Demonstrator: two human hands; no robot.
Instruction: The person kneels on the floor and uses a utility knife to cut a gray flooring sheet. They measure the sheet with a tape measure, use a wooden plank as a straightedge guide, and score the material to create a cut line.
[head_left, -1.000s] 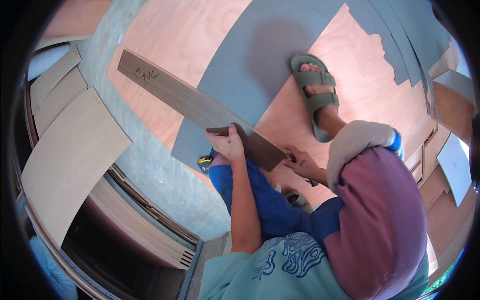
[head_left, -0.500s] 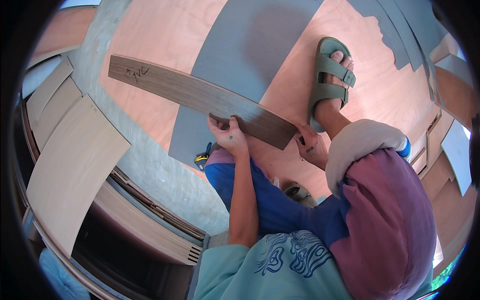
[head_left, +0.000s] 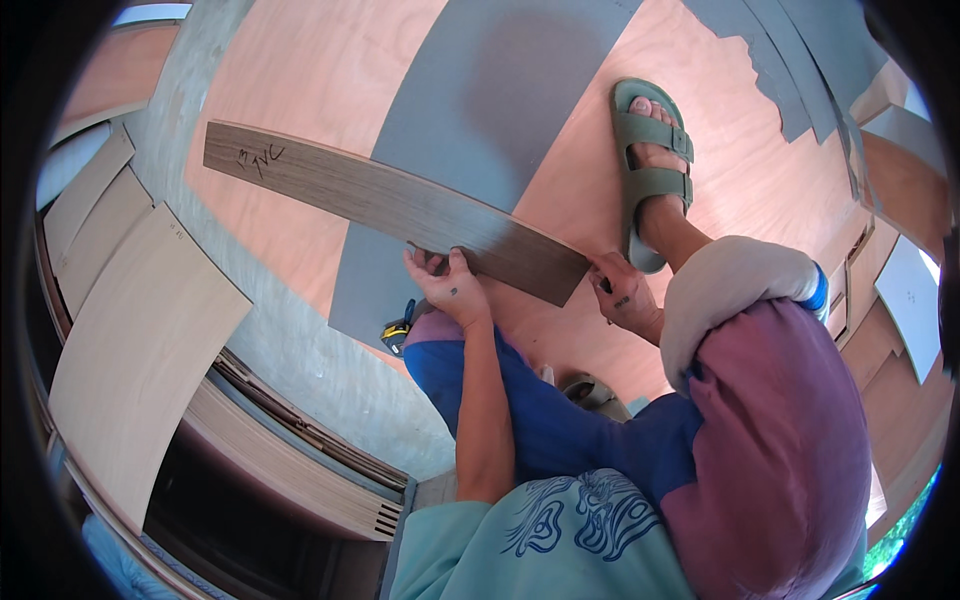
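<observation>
- Long, brown, wood-grain plank [head_left: 400, 210] is slanted just beyond the half-curled left hand [head_left: 450, 287], near edge met; firm grip can't be told.
- Its right end's being pinched by the right hand [head_left: 626, 292]!

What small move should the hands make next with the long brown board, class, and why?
Probably slide the left hand farther left along the near edge of the brown board, to steady it better: both hands are toward its right half, with the right hand at the right end, while the long left part has no hand near it.
</observation>
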